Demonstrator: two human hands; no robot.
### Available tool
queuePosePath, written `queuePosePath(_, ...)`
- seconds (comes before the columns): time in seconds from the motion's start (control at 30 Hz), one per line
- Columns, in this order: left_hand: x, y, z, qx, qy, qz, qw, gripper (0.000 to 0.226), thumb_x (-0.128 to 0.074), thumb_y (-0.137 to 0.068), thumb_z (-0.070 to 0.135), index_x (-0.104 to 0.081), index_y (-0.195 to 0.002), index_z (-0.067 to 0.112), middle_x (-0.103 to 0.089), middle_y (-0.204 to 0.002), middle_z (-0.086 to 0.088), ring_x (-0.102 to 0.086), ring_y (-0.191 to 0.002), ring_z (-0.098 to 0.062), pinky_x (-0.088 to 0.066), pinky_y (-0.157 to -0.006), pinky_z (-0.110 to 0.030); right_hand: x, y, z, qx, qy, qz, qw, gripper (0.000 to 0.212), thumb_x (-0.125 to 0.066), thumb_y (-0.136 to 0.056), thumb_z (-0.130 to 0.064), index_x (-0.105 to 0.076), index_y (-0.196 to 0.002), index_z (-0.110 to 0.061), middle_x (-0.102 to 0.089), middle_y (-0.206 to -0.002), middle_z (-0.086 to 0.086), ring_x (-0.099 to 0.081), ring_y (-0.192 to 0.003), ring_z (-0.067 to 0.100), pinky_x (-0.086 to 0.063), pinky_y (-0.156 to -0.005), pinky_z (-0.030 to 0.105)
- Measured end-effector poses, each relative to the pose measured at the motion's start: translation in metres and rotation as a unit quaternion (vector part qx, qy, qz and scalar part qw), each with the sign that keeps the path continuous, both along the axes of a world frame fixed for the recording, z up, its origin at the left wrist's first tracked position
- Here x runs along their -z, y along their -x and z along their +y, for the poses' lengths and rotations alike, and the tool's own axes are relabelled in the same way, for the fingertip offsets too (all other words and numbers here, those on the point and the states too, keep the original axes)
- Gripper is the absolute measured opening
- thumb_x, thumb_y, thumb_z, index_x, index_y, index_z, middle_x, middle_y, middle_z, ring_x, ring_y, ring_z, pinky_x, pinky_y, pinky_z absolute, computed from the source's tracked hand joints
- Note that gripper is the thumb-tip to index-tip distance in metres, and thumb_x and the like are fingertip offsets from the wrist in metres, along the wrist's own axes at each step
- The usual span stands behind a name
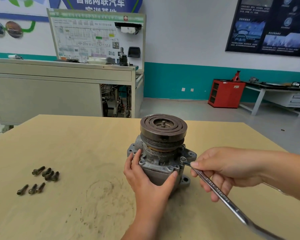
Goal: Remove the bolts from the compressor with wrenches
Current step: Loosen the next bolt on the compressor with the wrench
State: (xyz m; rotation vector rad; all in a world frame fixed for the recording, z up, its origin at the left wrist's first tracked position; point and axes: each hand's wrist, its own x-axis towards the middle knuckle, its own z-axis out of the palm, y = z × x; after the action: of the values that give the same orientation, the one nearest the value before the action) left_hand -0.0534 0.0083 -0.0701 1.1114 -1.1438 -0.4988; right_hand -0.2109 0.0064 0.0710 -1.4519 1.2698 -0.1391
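A grey metal compressor stands upright on the wooden table, its dark grooved pulley on top. My left hand grips the compressor's housing from the front left, thumb on the near right corner. My right hand holds a long steel wrench, whose head sits on a bolt at the flange's right corner. Several removed bolts lie in a cluster on the table's left, with three more just nearer to me.
Beyond the table stands a grey training bench with a wiring-diagram board. A red cabinet and a white workbench stand against the far right wall. The table's surface is scuffed and dusty near me.
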Motion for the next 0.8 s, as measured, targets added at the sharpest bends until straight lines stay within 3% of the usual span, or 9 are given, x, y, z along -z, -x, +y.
queuePosePath(0.1,-0.001,0.0,0.0,0.007,-0.002,0.005,1.0,0.092,-0.087,-0.057,0.033,-0.026,-0.125,0.049,-0.012,-0.136,0.023,-0.014,-0.139,-0.002,-0.016,-0.115,-0.027,-0.025,0.007,-0.018,-0.099,0.028,0.18,0.978,0.036,-0.041,-0.098,-0.038,-0.057,-0.082,-0.01,-0.063,-0.056,-0.002,-0.065,-0.051,0.014,-0.051,-0.048,0.02)
queuePosePath(0.17,-0.002,-0.001,0.001,0.007,-0.004,0.007,1.0,0.09,-0.08,-0.054,0.04,-0.026,-0.125,0.048,-0.013,-0.137,0.022,-0.014,-0.139,-0.002,-0.017,-0.116,-0.03,-0.037,0.006,-0.032,-0.143,0.121,0.306,0.933,0.037,-0.047,-0.092,-0.047,-0.061,-0.079,-0.015,-0.062,-0.058,-0.007,-0.061,-0.055,0.008,-0.05,-0.058,0.02)
queuePosePath(0.27,-0.003,0.0,0.002,0.006,-0.008,0.01,1.0,0.089,-0.076,-0.052,0.042,-0.026,-0.125,0.048,-0.012,-0.137,0.022,-0.014,-0.139,-0.002,-0.018,-0.116,-0.028,-0.04,0.009,-0.05,-0.177,0.292,0.357,0.869,0.025,-0.054,-0.086,-0.052,-0.063,-0.081,-0.029,-0.059,-0.071,-0.014,-0.052,-0.065,0.0,-0.041,-0.064,0.017)
queuePosePath(0.33,-0.002,-0.001,0.002,0.006,-0.002,0.012,1.0,0.09,-0.08,-0.053,0.039,-0.027,-0.124,0.05,-0.012,-0.136,0.024,-0.015,-0.138,-0.001,-0.017,-0.113,-0.024,-0.042,0.017,-0.052,-0.176,0.296,0.341,0.875,0.019,-0.056,-0.087,-0.048,-0.063,-0.081,-0.031,-0.062,-0.072,-0.016,-0.055,-0.066,-0.004,-0.039,-0.061,0.013)
queuePosePath(0.4,-0.001,-0.001,0.001,0.009,0.001,0.013,1.0,0.092,-0.088,-0.058,0.028,-0.028,-0.124,0.05,-0.011,-0.133,0.027,-0.015,-0.136,0.001,-0.016,-0.111,-0.021,-0.04,0.028,-0.046,-0.146,0.202,0.283,0.926,0.019,-0.052,-0.093,-0.036,-0.064,-0.084,-0.023,-0.069,-0.073,-0.012,-0.064,-0.071,-0.002,-0.046,-0.063,0.014)
queuePosePath(0.5,0.0,0.0,0.0,0.004,0.005,0.008,1.0,0.093,-0.09,-0.059,0.021,-0.029,-0.125,0.048,-0.012,-0.136,0.022,-0.015,-0.135,0.003,-0.015,-0.111,-0.021,-0.023,0.032,-0.022,-0.068,0.061,0.082,0.992,0.022,-0.041,-0.099,-0.023,-0.055,-0.089,-0.009,-0.073,-0.078,0.004,-0.072,-0.079,0.02,-0.054,-0.063,0.022)
queuePosePath(0.57,-0.001,0.0,0.0,-0.004,0.01,0.009,1.0,0.092,-0.088,-0.056,0.028,-0.029,-0.125,0.047,-0.013,-0.137,0.018,-0.016,-0.135,0.002,-0.015,-0.112,-0.022,-0.006,0.023,-0.006,-0.022,0.017,-0.039,0.999,0.023,-0.04,-0.097,-0.028,-0.051,-0.09,-0.008,-0.073,-0.077,0.008,-0.072,-0.076,0.022,-0.054,-0.059,0.022)
queuePosePath(0.63,0.0,0.0,0.0,-0.005,0.008,0.009,1.0,0.093,-0.089,-0.058,0.025,-0.028,-0.124,0.048,-0.014,-0.138,0.015,-0.016,-0.136,-0.001,-0.016,-0.112,-0.023,0.004,0.012,0.007,0.0,-0.013,-0.104,0.994,0.024,-0.04,-0.095,-0.03,-0.05,-0.09,-0.008,-0.071,-0.071,0.01,-0.071,-0.067,0.021,-0.053,-0.052,0.021)
queuePosePath(0.8,0.001,-0.001,-0.001,-0.005,0.004,0.004,1.0,0.095,-0.089,-0.059,0.019,-0.027,-0.126,0.045,-0.013,-0.138,0.016,-0.015,-0.137,-0.002,-0.015,-0.111,-0.021,0.005,-0.001,0.012,0.023,0.001,-0.076,0.997,0.028,-0.034,-0.101,-0.028,-0.049,-0.087,-0.009,-0.066,-0.057,0.006,-0.065,-0.049,0.015,-0.047,-0.041,0.018)
